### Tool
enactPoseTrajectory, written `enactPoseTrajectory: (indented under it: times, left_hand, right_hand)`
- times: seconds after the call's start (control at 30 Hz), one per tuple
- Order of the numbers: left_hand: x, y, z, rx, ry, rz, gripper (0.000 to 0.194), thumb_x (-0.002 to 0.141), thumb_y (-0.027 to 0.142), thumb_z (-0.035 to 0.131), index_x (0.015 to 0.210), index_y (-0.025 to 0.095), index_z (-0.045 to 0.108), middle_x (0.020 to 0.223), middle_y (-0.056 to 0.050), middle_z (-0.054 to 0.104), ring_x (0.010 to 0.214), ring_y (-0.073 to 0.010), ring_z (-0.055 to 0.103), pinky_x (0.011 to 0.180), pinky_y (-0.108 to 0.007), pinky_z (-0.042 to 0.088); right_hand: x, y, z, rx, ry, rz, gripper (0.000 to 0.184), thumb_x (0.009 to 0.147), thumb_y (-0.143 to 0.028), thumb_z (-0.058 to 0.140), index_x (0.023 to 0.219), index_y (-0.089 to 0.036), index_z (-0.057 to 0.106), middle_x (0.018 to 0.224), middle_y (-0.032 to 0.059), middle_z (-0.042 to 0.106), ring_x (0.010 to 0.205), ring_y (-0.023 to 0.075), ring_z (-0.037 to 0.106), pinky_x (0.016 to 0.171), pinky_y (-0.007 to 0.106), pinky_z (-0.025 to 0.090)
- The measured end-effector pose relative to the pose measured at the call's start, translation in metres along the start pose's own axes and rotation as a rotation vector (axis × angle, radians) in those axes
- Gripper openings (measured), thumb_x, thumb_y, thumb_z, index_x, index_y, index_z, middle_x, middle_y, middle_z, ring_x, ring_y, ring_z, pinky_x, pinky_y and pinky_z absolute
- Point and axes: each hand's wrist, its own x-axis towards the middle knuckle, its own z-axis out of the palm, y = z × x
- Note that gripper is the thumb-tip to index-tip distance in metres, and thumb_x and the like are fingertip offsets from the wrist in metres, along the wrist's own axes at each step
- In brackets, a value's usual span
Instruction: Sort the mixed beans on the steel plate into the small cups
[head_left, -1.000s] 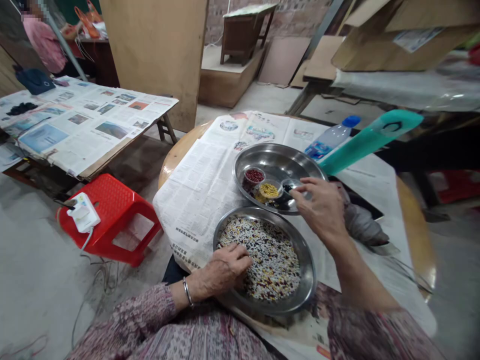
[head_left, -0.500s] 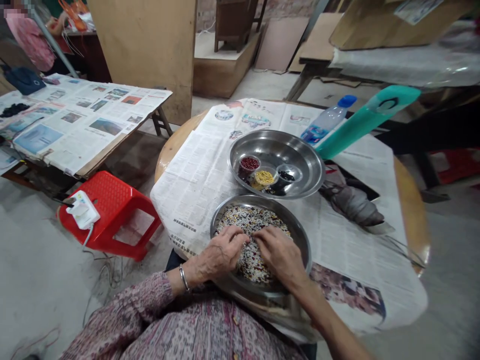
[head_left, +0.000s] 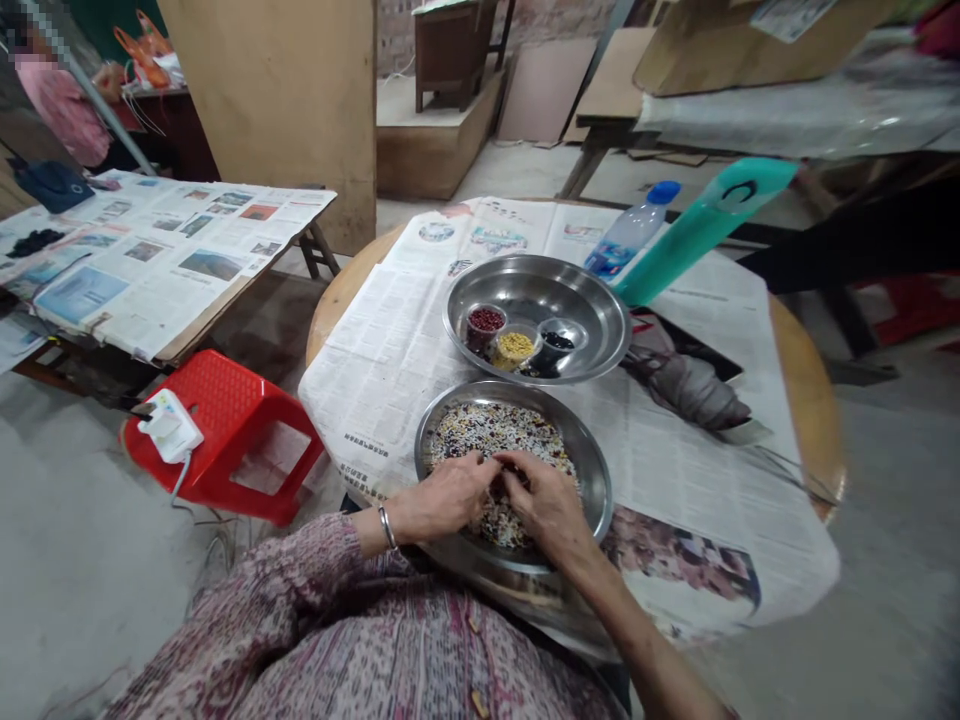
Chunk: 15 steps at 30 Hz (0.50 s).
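Counting two hands (head_left: 495,495), two steel pans (head_left: 592,480), three small cups (head_left: 517,345).

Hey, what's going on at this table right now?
A person seated at a round table covered in newspaper has both hands in a steel pan of mixed beans. The left hand and right hand meet fingertip to fingertip over the beans, picking at them. Just beyond is a second steel pan with three small cups: red beans, yellow beans and black beans. A water bottle lies behind it.
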Motion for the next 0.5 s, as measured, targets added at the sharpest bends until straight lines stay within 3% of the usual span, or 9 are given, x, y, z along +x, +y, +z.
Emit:
enactPoseTrajectory:
  times: [0.13,0.23,0.3,0.4,0.43,0.5]
  left_hand:
    - [0.029,-0.003,0.005,-0.133,0.194,0.09,0.033,0.09,0.003,0.04,0.12,0.014,0.048,0.111,-0.007,0.058,0.104,-0.0159,0.056,0.096,-0.03,0.048]
    - [0.046,-0.005,-0.004,-0.033,0.268,0.045,0.028,0.092,0.007,0.044,0.117,0.016,0.053,0.12,-0.008,0.054,0.112,-0.0183,0.051,0.099,-0.032,0.047]
    - [0.054,-0.004,-0.01,0.088,0.263,-0.015,0.026,0.093,0.023,0.054,0.119,0.017,0.054,0.127,-0.01,0.05,0.118,-0.0244,0.047,0.099,-0.039,0.047]
    - [0.064,-0.001,-0.015,0.22,0.2,-0.047,0.062,0.082,0.052,0.069,0.129,0.016,0.049,0.133,-0.014,0.046,0.121,-0.0329,0.044,0.098,-0.05,0.046]
    - [0.068,0.0,-0.015,0.245,0.177,-0.041,0.069,0.079,0.057,0.071,0.129,0.015,0.049,0.132,-0.015,0.047,0.12,-0.0344,0.045,0.097,-0.051,0.046]
    - [0.072,0.002,-0.013,0.259,0.12,-0.013,0.062,0.08,0.052,0.072,0.124,0.014,0.052,0.128,-0.016,0.049,0.117,-0.034,0.048,0.094,-0.048,0.048]
  right_hand:
    - [0.006,-0.001,-0.015,0.009,0.206,-0.042,0.03,0.085,-0.019,0.044,0.104,-0.019,0.068,0.107,0.0093,0.071,0.101,0.0203,0.066,0.093,0.039,0.052]
    - [-0.003,0.005,-0.029,-0.068,0.256,-0.041,0.033,0.085,-0.015,0.042,0.105,-0.02,0.067,0.111,0.0096,0.07,0.105,0.0202,0.065,0.096,0.04,0.051]
    - [-0.013,0.009,-0.034,-0.122,0.281,-0.027,0.033,0.086,-0.014,0.041,0.107,-0.02,0.067,0.111,0.0097,0.069,0.105,0.0204,0.065,0.096,0.04,0.052]
    - [-0.027,0.011,-0.03,-0.17,0.332,-0.02,0.033,0.086,-0.013,0.041,0.106,-0.02,0.066,0.108,0.0093,0.07,0.103,0.0205,0.065,0.094,0.04,0.053]
    - [-0.03,0.012,-0.027,-0.173,0.344,-0.014,0.033,0.087,-0.013,0.04,0.106,-0.02,0.066,0.106,0.009,0.07,0.102,0.0205,0.065,0.094,0.04,0.053]
    - [-0.034,0.011,-0.021,-0.164,0.369,0.006,0.033,0.087,-0.013,0.04,0.105,-0.021,0.067,0.105,0.0086,0.071,0.1,0.0205,0.066,0.092,0.041,0.053]
